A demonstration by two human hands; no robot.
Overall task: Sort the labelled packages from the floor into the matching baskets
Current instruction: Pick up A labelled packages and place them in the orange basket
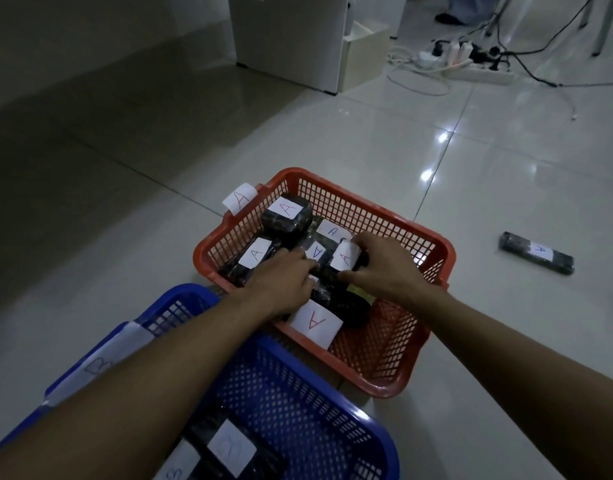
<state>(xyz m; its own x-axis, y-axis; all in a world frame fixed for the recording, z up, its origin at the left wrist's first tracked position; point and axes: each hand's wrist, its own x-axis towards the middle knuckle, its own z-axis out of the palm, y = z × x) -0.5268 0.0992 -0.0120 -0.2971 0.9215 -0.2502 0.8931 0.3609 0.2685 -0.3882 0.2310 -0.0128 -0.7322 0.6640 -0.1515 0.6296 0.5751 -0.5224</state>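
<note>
Judging by looks, the film-wrapped package (346,261) pinched by the right hand (381,265) seems light and slippery, best gripped across its middle, while the left hand (281,282) rests flat-fingered on neighbouring packages in the red basket (447,251).

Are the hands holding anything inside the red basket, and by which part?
The right hand grips a dark A-labelled package by its right end. The left hand rests on the packages beside it; a grip cannot be told.

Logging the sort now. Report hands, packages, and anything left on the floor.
Both hands in the red basket: right hand has a grip on an A package, left hand resting on the packages beside it. One A package on the floor, far right. Nothing blocking.
</note>
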